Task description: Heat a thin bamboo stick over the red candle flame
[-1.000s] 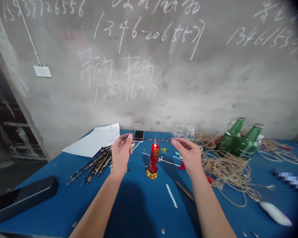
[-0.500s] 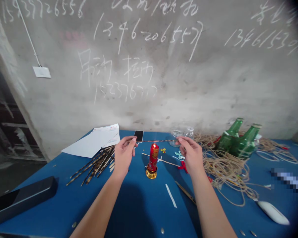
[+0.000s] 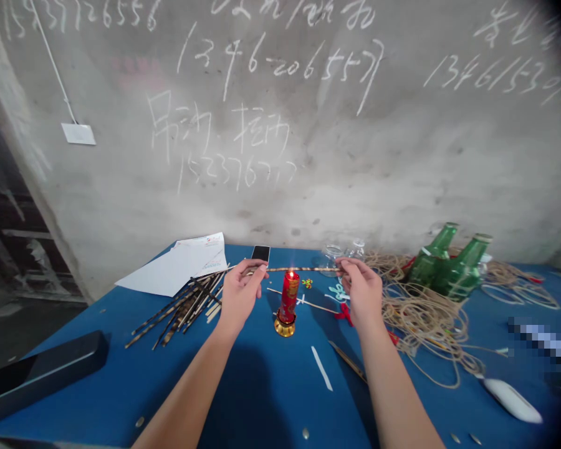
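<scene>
Between my two hands a thin stick [image 3: 311,269] with brown scorched bands is held level, just over the flame of a lit red candle [image 3: 288,299]. My left hand [image 3: 242,288] pinches it near its left end, and my right hand [image 3: 361,285] pinches the right end. The candle stands upright in a gold holder [image 3: 285,327]. Left of my left hand lies a pile of darkened sticks [image 3: 182,312]. Behind the candle are a small yellow-green flower shape [image 3: 307,284] and another thin stick [image 3: 320,307] with a red ribbon [image 3: 345,314] by its right end.
Green bottles [image 3: 465,265] stand at the right among tangled twine [image 3: 421,318]. Clear glass jars [image 3: 331,257], a phone [image 3: 260,252] and paper sheets [image 3: 177,265] lie toward the wall. A dark case [image 3: 42,374], a white strip [image 3: 321,368] and a white mouse-shaped object [image 3: 512,400] are nearer.
My left hand has shifted a little to the right, closer to the candle, along with the stick. My right hand is almost where it was.
</scene>
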The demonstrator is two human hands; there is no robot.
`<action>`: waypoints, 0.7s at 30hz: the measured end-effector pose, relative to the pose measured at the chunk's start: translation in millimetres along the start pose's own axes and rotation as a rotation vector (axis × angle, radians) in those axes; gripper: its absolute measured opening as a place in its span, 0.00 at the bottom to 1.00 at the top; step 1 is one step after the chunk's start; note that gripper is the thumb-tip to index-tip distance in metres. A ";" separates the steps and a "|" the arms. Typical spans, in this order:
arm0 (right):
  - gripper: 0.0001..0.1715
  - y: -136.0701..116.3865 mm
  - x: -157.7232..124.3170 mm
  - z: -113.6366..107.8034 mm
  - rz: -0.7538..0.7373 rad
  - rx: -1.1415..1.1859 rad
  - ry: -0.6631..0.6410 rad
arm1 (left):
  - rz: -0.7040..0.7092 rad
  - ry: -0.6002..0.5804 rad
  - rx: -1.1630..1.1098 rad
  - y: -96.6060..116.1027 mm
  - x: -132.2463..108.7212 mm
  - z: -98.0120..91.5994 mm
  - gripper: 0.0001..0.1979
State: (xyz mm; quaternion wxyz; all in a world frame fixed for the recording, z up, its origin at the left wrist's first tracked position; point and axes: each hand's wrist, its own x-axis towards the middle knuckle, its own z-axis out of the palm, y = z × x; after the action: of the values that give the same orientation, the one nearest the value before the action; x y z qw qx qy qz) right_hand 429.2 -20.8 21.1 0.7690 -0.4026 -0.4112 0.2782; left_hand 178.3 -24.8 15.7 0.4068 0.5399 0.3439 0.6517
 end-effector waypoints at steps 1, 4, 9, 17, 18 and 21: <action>0.16 -0.1 -0.2 0.0 0.003 -0.008 -0.001 | -0.011 0.003 -0.008 -0.2 0.2 0.1 0.16; 0.15 1.0 -0.6 -0.1 0.000 -0.027 -0.002 | -0.030 0.003 -0.026 -1.2 0.7 0.3 0.16; 0.17 5.0 -1.0 0.2 -0.007 -0.064 -0.005 | -0.027 -0.002 -0.014 -3.7 1.3 -0.2 0.16; 0.17 7.2 -0.6 -0.3 0.018 -0.070 -0.009 | -0.006 -0.038 0.024 -9.2 2.2 -0.4 0.16; 0.17 7.2 -0.8 -0.4 0.021 -0.073 -0.015 | -0.007 -0.039 0.028 -9.5 2.2 -0.4 0.16; 0.17 7.2 -1.8 -0.6 0.025 -0.077 -0.023 | -0.004 -0.037 0.042 -10.3 2.4 -0.5 0.17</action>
State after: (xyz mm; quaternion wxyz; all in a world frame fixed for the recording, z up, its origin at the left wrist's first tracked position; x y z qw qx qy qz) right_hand 428.1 -18.6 14.1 0.7446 -0.4339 -0.4255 0.2764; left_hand 179.2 -18.2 7.5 0.4031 0.5597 0.3511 0.6332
